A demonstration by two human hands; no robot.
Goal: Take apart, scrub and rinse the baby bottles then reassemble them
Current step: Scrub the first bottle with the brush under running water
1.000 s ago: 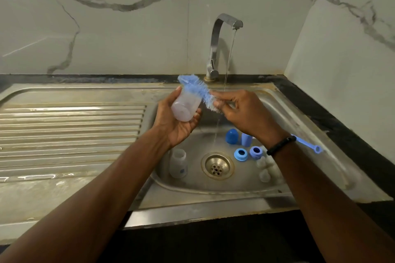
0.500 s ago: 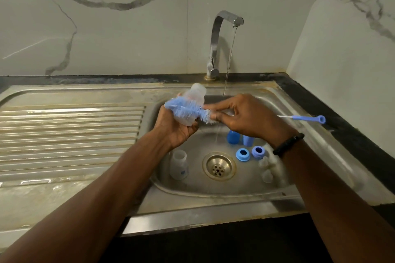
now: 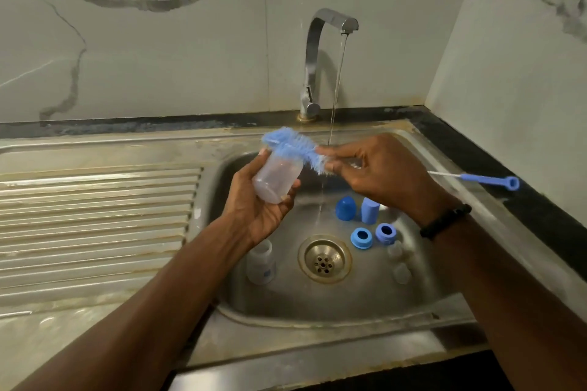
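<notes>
We are midway through scrubbing: our left hand (image 3: 257, 209) is gripping one bare bottle (image 3: 277, 179) over the sink (image 3: 365, 301), while our right hand (image 3: 378, 174) is pinching the brush (image 3: 292, 151) across its mouth. The bottles are already apart; caps (image 3: 345, 208), rings (image 3: 361, 237) and a second bottle (image 3: 260, 262) are lying in the basin, waiting for scrubbing, rinsing and reassembly. Half a second ago the bottle was pointing neck-up with the brush lower against its side; now we are tilting it base-down.
</notes>
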